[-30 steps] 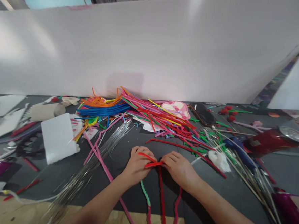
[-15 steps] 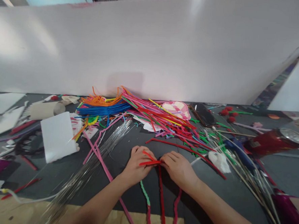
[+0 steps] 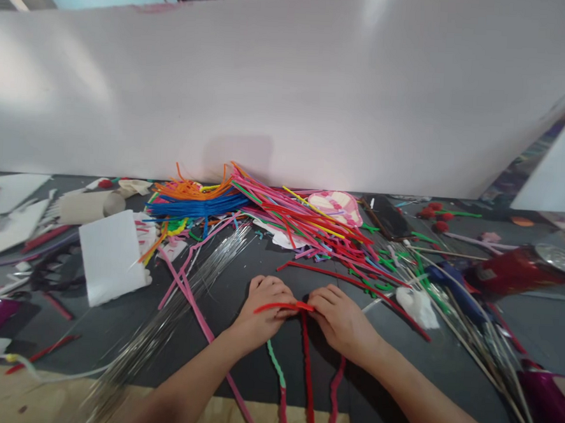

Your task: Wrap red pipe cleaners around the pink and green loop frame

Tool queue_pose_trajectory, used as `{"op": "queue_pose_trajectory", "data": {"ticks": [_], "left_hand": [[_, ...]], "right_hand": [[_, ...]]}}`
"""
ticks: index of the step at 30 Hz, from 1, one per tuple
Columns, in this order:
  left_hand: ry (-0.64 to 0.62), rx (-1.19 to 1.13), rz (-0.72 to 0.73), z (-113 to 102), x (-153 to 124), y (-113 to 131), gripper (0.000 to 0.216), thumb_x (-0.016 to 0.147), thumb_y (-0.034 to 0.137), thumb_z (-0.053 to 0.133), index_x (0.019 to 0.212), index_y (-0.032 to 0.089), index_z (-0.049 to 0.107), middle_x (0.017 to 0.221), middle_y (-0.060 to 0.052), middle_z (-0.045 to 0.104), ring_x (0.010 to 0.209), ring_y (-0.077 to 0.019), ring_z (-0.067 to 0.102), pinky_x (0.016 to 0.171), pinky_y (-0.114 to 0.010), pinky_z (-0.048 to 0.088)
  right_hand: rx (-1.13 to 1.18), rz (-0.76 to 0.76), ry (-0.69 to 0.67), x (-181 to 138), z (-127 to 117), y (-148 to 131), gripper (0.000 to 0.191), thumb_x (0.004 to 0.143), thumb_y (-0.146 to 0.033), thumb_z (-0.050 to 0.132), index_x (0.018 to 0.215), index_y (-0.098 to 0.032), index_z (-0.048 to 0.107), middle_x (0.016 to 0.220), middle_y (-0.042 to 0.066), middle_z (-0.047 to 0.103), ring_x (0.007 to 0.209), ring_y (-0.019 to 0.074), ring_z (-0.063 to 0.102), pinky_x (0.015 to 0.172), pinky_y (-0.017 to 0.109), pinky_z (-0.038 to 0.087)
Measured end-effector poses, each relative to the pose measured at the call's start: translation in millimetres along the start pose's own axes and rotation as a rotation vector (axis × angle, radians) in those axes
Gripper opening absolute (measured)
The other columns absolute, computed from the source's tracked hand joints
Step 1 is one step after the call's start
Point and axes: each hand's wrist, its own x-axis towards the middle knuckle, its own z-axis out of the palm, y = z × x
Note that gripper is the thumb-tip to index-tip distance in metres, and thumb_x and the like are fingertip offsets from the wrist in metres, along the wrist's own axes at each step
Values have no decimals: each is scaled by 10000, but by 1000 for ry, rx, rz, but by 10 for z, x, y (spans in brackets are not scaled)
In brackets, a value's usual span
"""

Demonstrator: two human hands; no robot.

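Observation:
Red pipe cleaners (image 3: 305,366) meet between my hands, with short bright red ends crossing over the top of a long stem that runs down toward me. My left hand (image 3: 267,306) pinches the joint from the left, one red end lying across its fingers. From the right, my right hand (image 3: 340,314) has its fingertips closed on the same joint. A curved piece, green (image 3: 276,364) on the left and dark pink (image 3: 334,400) on the right, loops below and joins the stem near the bottom edge. Its upper ends are hidden by my hands.
Behind my hands lies a heap of pink and red pipe cleaners (image 3: 296,215) beside a blue bundle (image 3: 196,207). Thin metal wires (image 3: 160,332) and a white card (image 3: 112,258) are on the left. A red can (image 3: 522,271), a phone (image 3: 387,218) and sticks lie right. A white panel (image 3: 290,91) stands behind.
The loose red ends over my left hand have turned: one that pointed up left now lies across the joint toward the right. Both hands stay nearly in place.

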Motion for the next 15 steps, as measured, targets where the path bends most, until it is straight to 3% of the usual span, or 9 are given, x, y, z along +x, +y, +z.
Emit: {"op": "queue_pose_trajectory", "data": {"ticks": [15], "left_hand": [[-45,35,4,-35,11,20,112,822,225,577,817,299,662,889,59,682,921,-164,510,863,-367,253]], "right_hand": [[-36,22,-103,-7,2,-4,190,845,-31,413,855,-164,548,922,83,571,847,201,483,787,343,414]]}}
